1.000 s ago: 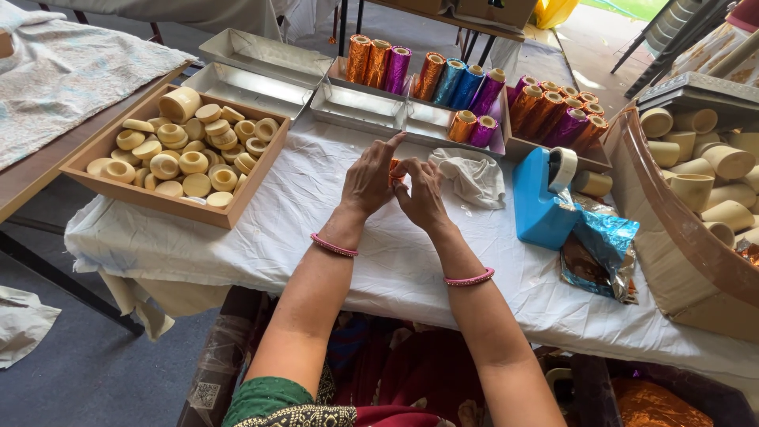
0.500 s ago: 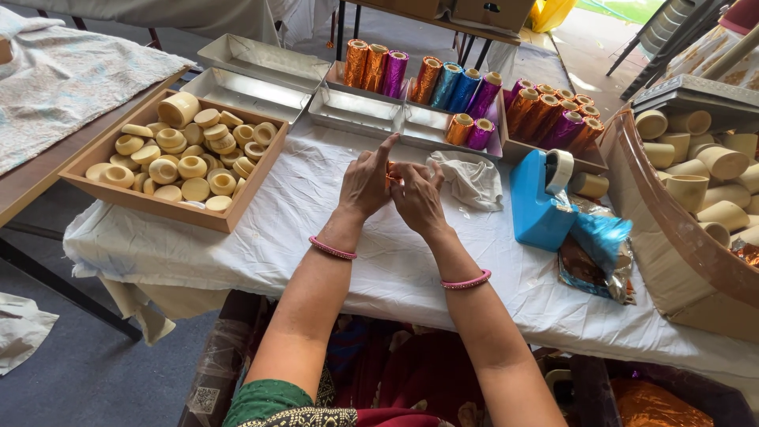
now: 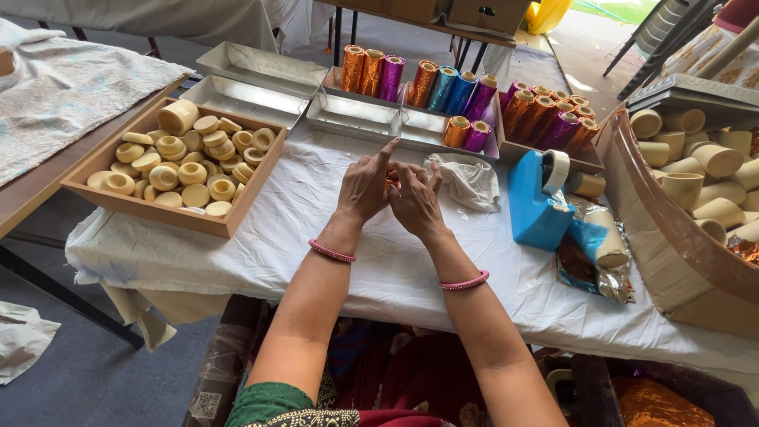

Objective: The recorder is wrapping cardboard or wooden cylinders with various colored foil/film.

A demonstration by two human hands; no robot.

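So from the head camera you're looking down at a table covered in a wrinkly white cloth [image 3: 261, 229], set up in what looks like a workshop with a grey floor [image 3: 95, 372] and another table with a patterned cloth [image 3: 55, 87] off to the left. Both hands meet over the middle of the cloth: the left hand [image 3: 365, 188] and right hand [image 3: 417, 202] are pinched together around a small orange foil piece [image 3: 391, 182], mostly hidden between the fingers, with the left index finger sticking up straight. Each wrist has 1 pink bangle. Left of the hands sits a wooden tray [image 3: 150, 207] full of cream rings and caps. Behind the hands are several shiny metal trays [image 3: 245, 91], and foil-wrapped tubes [image 3: 443, 87] in orange, purple and blue lie across them. A crumpled white rag [image 3: 470, 182] lies just beside the right hand. Further right is a blue tape dispenser [image 3: 538, 202], then a pile of blue and brown foil sheets [image 3: 589, 253] with a cream tube on top. At the far right a curved wooden bin [image 3: 664, 229] holds more plain cream tubes [image 3: 711, 158].
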